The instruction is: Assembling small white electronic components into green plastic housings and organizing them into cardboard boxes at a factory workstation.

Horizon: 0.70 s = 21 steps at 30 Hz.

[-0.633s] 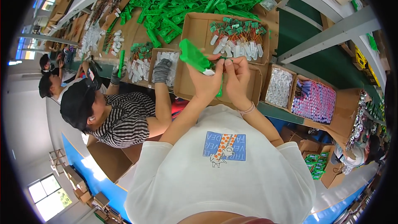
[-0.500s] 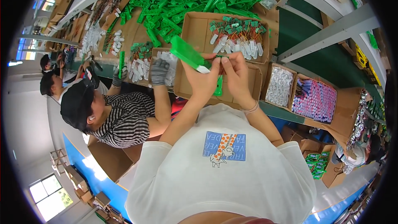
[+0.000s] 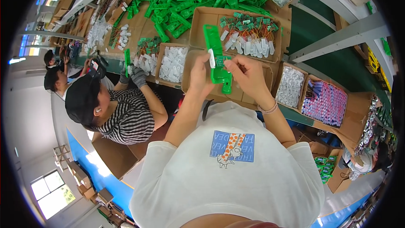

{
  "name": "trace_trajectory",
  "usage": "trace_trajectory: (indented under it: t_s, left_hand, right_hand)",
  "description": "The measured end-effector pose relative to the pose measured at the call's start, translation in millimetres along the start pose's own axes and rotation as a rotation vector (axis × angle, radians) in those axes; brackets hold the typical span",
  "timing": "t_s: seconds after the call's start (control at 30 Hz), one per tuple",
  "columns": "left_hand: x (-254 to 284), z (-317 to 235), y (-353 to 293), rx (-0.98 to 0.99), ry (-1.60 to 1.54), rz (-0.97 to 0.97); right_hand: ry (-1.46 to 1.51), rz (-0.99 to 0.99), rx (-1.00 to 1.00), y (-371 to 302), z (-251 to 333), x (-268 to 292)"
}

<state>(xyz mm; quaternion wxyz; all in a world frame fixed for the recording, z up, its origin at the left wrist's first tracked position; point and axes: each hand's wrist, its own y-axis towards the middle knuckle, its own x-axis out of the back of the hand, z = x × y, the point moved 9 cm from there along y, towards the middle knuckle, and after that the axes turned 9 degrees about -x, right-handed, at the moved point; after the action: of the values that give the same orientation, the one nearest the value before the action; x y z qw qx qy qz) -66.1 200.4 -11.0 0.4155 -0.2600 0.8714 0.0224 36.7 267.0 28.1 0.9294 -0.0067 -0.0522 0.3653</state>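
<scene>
My left hand (image 3: 200, 75) is closed around a long green plastic shell (image 3: 212, 38), held upright over a cardboard tray (image 3: 192, 80). A small white plastic piece (image 3: 211, 59) sits by my left thumb against the shell. The thumb and finger of my right hand (image 3: 252, 75) pinch the right edge of a green circuit board (image 3: 220, 61), which lies at the shell's middle. Whether the board is seated in the shell I cannot tell. Beyond my hands, the cardboard box (image 3: 202, 17) holds green boards with wires (image 3: 253, 25) and white plastic pieces (image 3: 253, 47).
Green plastic shells (image 3: 181, 4) are heaped at the back. Boxes of clear pieces (image 3: 173, 62), white parts (image 3: 291, 85) and purple-pink cylinders (image 3: 325, 103) flank me. At left a gloved co-worker (image 3: 122, 116) handles a green part. A metal shelf post (image 3: 337, 36) slants at right.
The green shell has turned more upright, and the circuit board now lies at its middle with its face showing. My hands have moved slightly apart. The co-worker's gloved hands have come together.
</scene>
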Motion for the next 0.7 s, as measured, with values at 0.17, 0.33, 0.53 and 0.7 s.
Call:
trace_trajectory:
  t_s: [0.17,0.33,0.53,0.7]
  left_hand:
    - [-18,5,-4,-0.005,0.01,0.13]
    - [-22,8,-10,-0.02,0.003,0.183]
    - [-21,2,-4,-0.101,0.012,0.226]
    - [-22,-5,-5,-0.2,0.082,0.208]
  right_hand:
    - [-0.233,-0.063,0.214,-6,26,-4]
    - [-0.362,-0.155,0.364,-20,49,-13]
    - [-0.283,-0.028,0.128,-12,37,-12]
    - [-0.388,-0.187,0.286,-18,45,-16]
